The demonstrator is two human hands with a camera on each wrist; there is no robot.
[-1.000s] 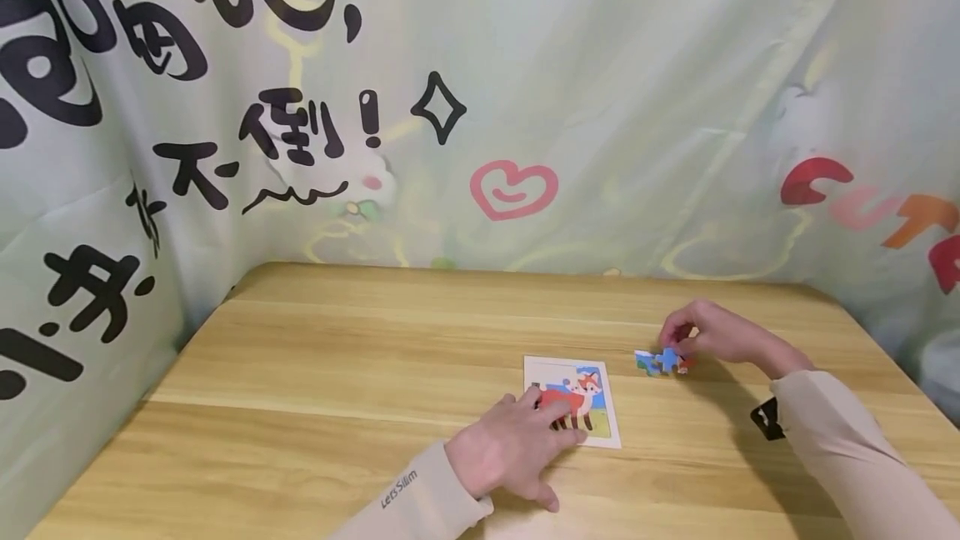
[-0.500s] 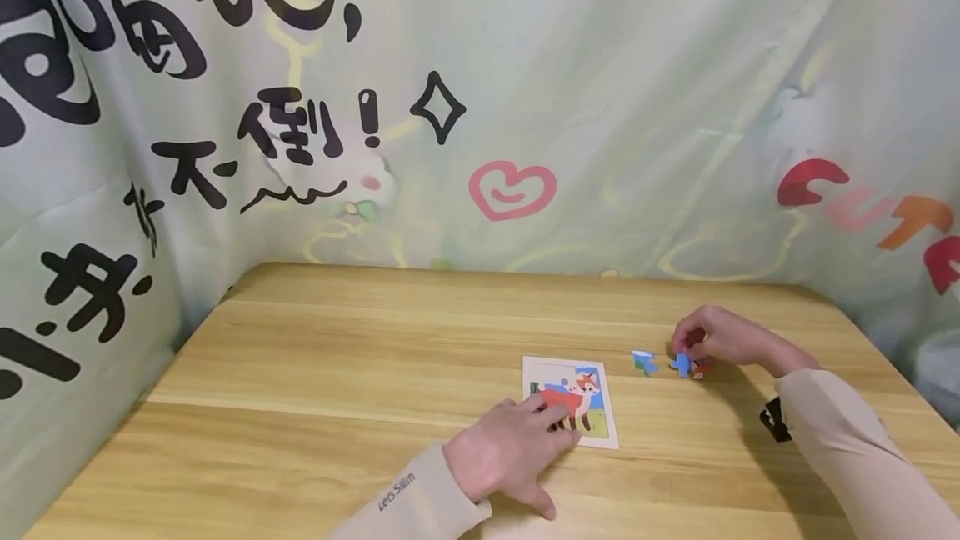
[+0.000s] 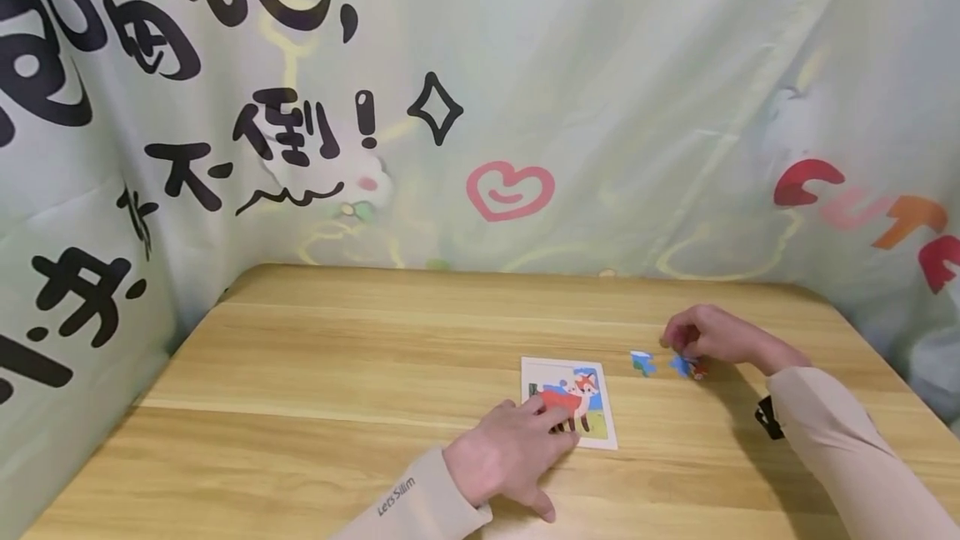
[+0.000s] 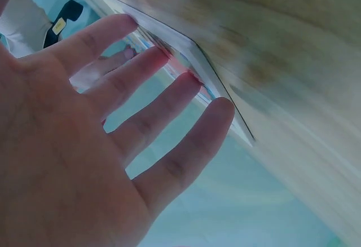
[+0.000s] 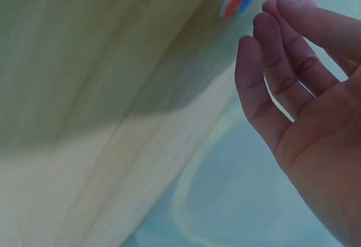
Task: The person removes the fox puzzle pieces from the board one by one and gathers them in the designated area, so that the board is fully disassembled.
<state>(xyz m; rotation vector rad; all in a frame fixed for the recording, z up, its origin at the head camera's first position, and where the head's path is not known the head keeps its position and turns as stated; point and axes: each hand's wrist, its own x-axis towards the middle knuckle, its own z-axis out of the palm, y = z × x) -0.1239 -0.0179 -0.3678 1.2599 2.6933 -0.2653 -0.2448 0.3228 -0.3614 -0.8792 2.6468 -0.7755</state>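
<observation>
- Puzzle board [image 3: 600, 432] sits flat near the front middle of the wooden surface [image 3: 337, 373], fox picture facing up, part of it covered by the hand.
- Left hand [image 3: 506, 452] lies over the board's near left corner, fingers [image 4: 169, 97] straight and spread, their tips pressing down on the board; nothing gripped there. The wrist view shows the same: four fingers fanned out, tips on the board's edge.
- Beige sleeve [image 3: 420, 502] with small lettering runs back from that hand to the front edge.
- Just right of the board, a loose blue piece [image 3: 642, 363] lies alone on the surface, apart from both hands.
- Next along, a second piece [image 3: 688, 367], blue with a bit of red, right under the right hand.
- Right hand [image 3: 708, 336] hovers over that second piece, fingers [image 5: 265, 83] bent downward towards it. From the wrist view they look loosely curved and a little apart, the piece just beyond the tips; whether they touch it, I cannot tell.
- Behind it all, a pale green curtain [image 3: 600, 65] with black characters and a pink heart [image 3: 510, 190].
</observation>
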